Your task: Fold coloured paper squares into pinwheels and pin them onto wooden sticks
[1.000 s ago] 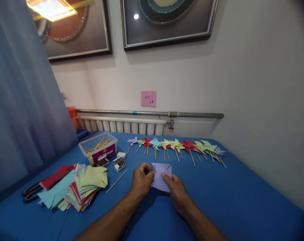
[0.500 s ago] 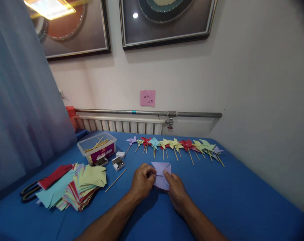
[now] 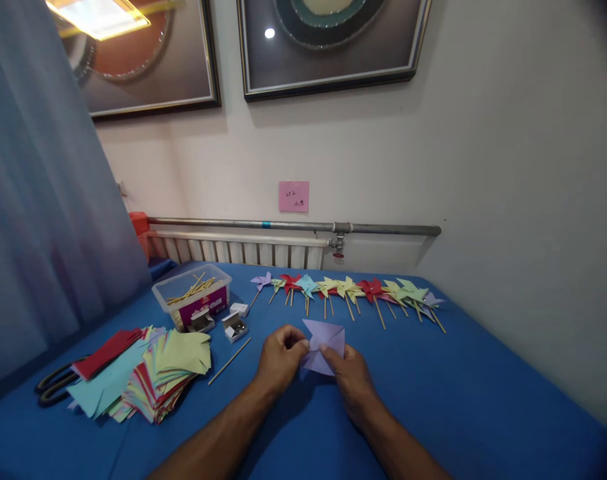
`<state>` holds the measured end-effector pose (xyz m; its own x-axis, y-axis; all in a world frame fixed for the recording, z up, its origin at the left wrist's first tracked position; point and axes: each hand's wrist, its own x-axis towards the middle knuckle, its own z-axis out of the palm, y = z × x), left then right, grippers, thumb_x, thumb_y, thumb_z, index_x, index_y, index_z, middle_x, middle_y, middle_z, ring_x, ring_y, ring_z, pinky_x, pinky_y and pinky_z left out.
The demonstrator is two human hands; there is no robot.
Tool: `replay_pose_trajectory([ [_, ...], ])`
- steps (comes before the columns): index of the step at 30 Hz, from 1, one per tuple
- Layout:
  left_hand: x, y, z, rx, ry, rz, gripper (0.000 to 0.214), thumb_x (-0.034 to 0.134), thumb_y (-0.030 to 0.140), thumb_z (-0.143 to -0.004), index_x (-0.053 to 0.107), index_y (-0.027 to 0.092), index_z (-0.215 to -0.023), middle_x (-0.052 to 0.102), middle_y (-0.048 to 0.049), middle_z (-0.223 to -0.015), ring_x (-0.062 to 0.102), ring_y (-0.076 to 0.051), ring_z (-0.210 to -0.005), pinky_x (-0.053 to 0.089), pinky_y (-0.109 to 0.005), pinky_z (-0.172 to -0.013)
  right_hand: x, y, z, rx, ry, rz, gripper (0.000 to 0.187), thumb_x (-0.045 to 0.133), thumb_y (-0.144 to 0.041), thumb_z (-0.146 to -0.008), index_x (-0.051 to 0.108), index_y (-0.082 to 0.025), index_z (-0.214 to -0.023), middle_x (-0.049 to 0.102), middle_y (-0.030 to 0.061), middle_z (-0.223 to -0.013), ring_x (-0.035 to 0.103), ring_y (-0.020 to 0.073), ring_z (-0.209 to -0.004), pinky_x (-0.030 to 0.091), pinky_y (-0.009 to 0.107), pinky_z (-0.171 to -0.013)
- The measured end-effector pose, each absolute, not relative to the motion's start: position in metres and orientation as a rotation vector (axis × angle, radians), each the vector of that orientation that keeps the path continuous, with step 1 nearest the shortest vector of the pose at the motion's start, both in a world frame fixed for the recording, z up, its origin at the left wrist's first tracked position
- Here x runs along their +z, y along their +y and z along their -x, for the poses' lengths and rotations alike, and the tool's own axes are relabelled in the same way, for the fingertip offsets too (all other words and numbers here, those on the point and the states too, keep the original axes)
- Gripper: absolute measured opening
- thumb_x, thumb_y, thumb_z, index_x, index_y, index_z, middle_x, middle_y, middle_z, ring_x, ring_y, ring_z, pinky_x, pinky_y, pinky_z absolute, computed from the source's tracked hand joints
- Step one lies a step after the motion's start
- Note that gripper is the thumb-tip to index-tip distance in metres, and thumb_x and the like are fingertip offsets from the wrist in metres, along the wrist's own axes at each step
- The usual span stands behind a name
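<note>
A lilac paper square (image 3: pixel 326 341) with cut flaps lies on the blue table (image 3: pixel 463 393) in front of me. My left hand (image 3: pixel 278 360) is curled, its thumb and fingers pinching the paper's left side near the middle. My right hand (image 3: pixel 352 380) rests on the paper's lower right part, fingertips pressing a folded flap toward the centre. A thin wooden stick (image 3: pixel 229 361) lies just left of my left hand.
A row of finished paper pinwheels (image 3: pixel 348 291) on sticks lines the far side. A pile of coloured cut squares (image 3: pixel 153 373) and black scissors (image 3: pixel 53 388) lie at the left. A clear box of sticks (image 3: pixel 193 299) and small open pin boxes (image 3: pixel 235 326) stand behind.
My right hand has folded a flap of the lilac paper inward toward the centre, so the sheet looks smaller and more pointed. My left hand has kept its pinch.
</note>
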<state>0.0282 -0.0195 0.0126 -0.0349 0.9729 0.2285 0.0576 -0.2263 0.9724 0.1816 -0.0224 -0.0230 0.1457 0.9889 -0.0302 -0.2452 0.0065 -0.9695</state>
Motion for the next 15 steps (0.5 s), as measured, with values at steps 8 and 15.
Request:
replay_pose_trajectory([
  [8, 0.0131, -0.0137, -0.0267, 1.163, 1.031, -1.099, 0.030, 0.085, 0.037, -0.052, 0.063, 0.017, -0.058, 0.057, 0.0018, -0.051, 0.046, -0.010, -0.050, 0.034, -0.025, -0.054, -0.0247, -0.0242, -0.1774, 1.168, -1.061, 1.134, 0.041, 0.084, -0.053, -0.067, 0.078, -0.017, -0.085, 0.075, 0.0036, -0.070, 0.065, 0.0214, -0.062, 0.049, 0.031, -0.058],
  [15, 0.0074, -0.0121, -0.0283, 1.193, 1.101, -1.096, 0.033, 0.085, 0.039, -0.051, 0.060, 0.018, -0.055, 0.054, 0.0033, -0.048, 0.042, -0.009, -0.047, 0.031, -0.024, -0.050, -0.0216, -0.0264, -0.1781, 1.240, -1.037, 1.087, 0.045, 0.088, -0.055, -0.064, 0.078, -0.016, -0.084, 0.075, 0.0040, -0.070, 0.064, 0.0206, -0.060, 0.048, 0.030, -0.056],
])
